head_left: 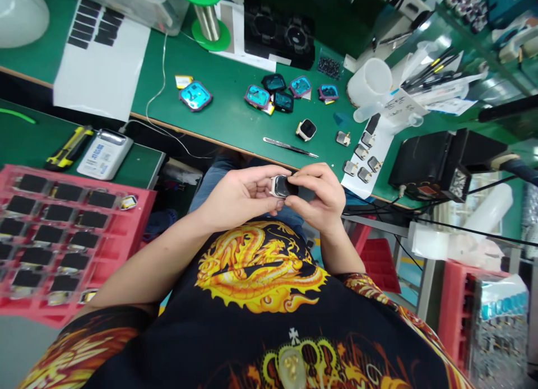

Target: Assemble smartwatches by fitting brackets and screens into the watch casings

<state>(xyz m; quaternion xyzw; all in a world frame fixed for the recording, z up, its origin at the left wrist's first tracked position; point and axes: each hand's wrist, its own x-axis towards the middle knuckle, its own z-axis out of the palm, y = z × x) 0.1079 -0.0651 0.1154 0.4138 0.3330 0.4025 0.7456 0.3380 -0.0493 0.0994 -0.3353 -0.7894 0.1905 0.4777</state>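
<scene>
Close to my chest, just off the bench's front edge, my left hand [247, 193] grips a small smartwatch case [279, 185] with a pale frame and a dark face. From the other side my right hand [319, 195] pinches a thin black piece at the watch's right edge; its kind is partly hidden by my fingers. On the green bench beyond my hands lie tweezers [291, 147]. A second pale-framed smartwatch [306, 129] rests just behind them.
Several watch housings with blue film [195, 95] lie farther back. Small metal parts [362, 151] sit on white paper at right, beside a black box [428, 162]. A red tray [126, 232] of dark screens stands left, near a white power bank [105, 153]. A solder spool [207, 22] stands behind.
</scene>
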